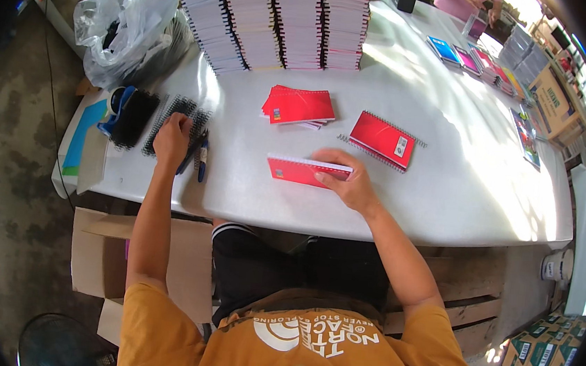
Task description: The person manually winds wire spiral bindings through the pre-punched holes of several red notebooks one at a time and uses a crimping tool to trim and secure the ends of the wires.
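My right hand [351, 181] grips a small red notebook [288, 171] near the table's front edge. The notebook is tilted up on its long side, and its top edge shows white pages. My left hand [173, 139] reaches into a pile of black spiral binding coils [189, 108], fingers closed; what they pinch is too small to make out. Beyond the held notebook lies a loose stack of red notebooks [302, 106]. To the right, spiral-bound red notebooks [380, 140] lie stacked, with coil ends sticking out at the sides.
Tall stacks of spiral-bound books [272, 24] stand at the back. A plastic bag [129, 26], a blue tape dispenser [113, 110] and pens [202, 158] are at the left. More notebooks [467, 59] and a cardboard box [553, 98] are far right. An open carton [99, 250] sits below the table.
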Demonstrator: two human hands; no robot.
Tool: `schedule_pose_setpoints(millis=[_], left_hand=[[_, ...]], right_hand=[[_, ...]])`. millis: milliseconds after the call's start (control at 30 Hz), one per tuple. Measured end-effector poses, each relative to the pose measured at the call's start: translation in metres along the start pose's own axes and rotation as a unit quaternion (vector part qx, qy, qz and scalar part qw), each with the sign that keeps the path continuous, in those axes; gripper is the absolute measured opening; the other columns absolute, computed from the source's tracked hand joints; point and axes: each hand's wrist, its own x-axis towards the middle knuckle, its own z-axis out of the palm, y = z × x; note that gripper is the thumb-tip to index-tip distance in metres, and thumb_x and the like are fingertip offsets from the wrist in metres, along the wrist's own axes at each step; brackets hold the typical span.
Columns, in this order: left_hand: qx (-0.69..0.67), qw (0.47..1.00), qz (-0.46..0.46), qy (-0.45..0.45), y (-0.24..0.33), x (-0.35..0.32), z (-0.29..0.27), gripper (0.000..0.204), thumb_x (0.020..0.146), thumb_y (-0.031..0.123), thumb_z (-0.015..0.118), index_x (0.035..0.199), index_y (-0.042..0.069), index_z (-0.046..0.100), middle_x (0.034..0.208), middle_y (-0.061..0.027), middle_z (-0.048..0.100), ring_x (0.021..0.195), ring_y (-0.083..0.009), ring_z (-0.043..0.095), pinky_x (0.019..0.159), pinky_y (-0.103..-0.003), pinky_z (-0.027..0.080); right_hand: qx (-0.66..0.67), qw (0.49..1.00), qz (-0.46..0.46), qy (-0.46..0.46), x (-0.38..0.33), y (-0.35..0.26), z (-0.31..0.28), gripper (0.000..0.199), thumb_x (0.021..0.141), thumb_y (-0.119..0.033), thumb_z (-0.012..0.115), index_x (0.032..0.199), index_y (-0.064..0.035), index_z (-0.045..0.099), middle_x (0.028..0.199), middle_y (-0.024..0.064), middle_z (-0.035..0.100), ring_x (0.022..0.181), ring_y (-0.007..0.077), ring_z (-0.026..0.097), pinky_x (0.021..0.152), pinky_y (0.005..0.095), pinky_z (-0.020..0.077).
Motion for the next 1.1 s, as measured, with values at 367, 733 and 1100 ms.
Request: schedule_pose_setpoints(millis=[367,733,1100], left_hand=[[-0.096,0.994,-0.015,-0.049,0.007,0.016,-0.009,0.028,0.085,0.022,0.056,0.101,-0.001,0.056,0.09,-0.0198,0.063,0.085,-0.0314,0.062,0.076,-0.039,0.047],[-0.375,0.867,0.111,-0.31,0.093,-0.08,-0.011,0.035,0.098,0.033,0.045,0.083,0.002,0.052,0.064,0.0026,0.039,0.06,-0.0061,0.033,0.054,-0.022,0.031],[-0.491,0.8,0.009,-0.346,0.1,-0.063,-0.025,0.021,0.093,0.021,0.057,0.085,0.002,0.054,0.069,0.0018,0.051,0.057,-0.0056,0.04,0.052,-0.021,0.035]], right_hand=[[0.025,0.998,0.006,-0.048,-0.006,-0.003,0.003,0.026,0.085,-0.005,0.063,0.111,-0.0042,0.064,0.103,0.0037,0.065,0.091,0.0099,0.057,0.084,0.0252,0.047],[0.034,0.998,0.046,-0.026,-0.007,0.004,0.005,0.029,0.088,-0.006,0.06,0.117,-0.0055,0.062,0.104,0.001,0.064,0.082,0.0057,0.052,0.078,0.0204,0.0451],[0.002,0.998,0.01,-0.061,-0.008,0.003,0.002,0.03,0.087,0.0,0.058,0.116,-0.0053,0.062,0.098,0.0001,0.065,0.074,0.005,0.049,0.07,0.0192,0.0436]])
